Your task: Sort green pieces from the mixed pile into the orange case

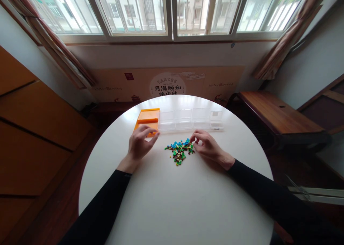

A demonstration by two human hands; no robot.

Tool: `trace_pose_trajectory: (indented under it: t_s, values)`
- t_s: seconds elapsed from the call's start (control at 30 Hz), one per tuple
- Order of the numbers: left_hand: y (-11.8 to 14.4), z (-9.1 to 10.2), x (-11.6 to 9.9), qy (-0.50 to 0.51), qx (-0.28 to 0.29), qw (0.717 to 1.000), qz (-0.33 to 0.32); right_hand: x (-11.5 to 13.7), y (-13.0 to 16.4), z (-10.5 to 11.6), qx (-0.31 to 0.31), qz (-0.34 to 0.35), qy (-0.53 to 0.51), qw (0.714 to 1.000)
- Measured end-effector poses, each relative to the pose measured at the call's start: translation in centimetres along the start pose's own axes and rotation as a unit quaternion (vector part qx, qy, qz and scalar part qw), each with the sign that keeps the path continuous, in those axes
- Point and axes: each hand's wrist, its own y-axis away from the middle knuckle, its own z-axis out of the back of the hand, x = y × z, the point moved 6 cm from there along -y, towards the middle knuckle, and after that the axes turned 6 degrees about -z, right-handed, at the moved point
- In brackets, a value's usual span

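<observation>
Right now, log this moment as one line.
left hand: by orange tray, grip unclear | right hand: fingertips at small coloured pieces | clear boxes behind | white round table

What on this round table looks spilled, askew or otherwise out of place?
The small coloured pieces lie in a loose mixed heap on the bare white table, outside the clear boxes and orange tray. The right hand touches the heap's edge. Nothing looks damaged.

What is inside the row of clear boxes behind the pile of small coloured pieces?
The clear boxes look empty; glare from the window hides their floors, so tiny pieces cannot be ruled out. The pile of small coloured pieces lies in front, between the left hand and right hand.
</observation>
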Motion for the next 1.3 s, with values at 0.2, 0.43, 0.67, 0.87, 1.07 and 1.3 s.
trace_pose_trajectory:
  t_s: [0.2,0.43,0.67,0.87,1.07,1.3]
  values:
    - [1.8,-2.1,-5.3,0.193,0.169,0.960,-0.112,0.5,0.1,-0.2,0.030,0.017,-0.026,0.999]
    - [1.8,-2.4,-6.4,0.208,0.194,0.949,-0.133,1.2,-0.1,-0.1,0.035,0.026,-0.026,0.999]
    - [2.1,-3.2,-6.1,0.158,0.185,0.959,-0.144,1.1,0.0,-0.3,0.035,0.027,-0.015,0.999]
    - [1.9,-3.2,-5.8,0.196,0.148,0.961,-0.125,1.4,0.0,-0.2,0.035,0.034,-0.014,0.999]
    - [1.4,-3.2,-5.8,0.294,0.075,0.953,-0.002,2.7,0.0,-0.3,0.034,0.074,0.002,0.997]
    - [1.8,-4.5,-6.2,0.367,0.084,0.921,0.101,3.0,0.2,-0.9,0.022,0.126,0.052,0.990]
